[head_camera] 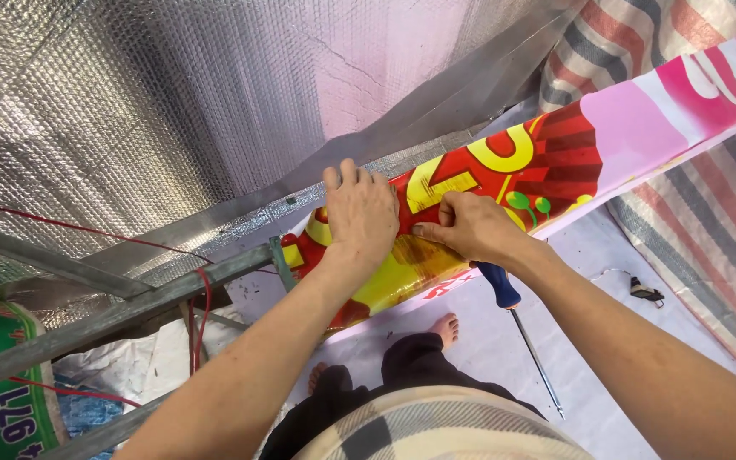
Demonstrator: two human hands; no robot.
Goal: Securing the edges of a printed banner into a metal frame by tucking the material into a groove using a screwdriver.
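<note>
On metal frame (172, 285) | left hand (359, 213) flat on printed banner (504, 170) | right hand (468, 226) pinching banner, screwdriver (517, 328) under wrist

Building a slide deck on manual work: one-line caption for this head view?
Both hands, left and right, press a glossy printed banner against a metal frame; a blue-handled screwdriver hangs below.

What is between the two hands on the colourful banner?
In the head view, only a narrow strip of the red and yellow banner shows between the left hand and the right hand; nothing else lies there.
</note>
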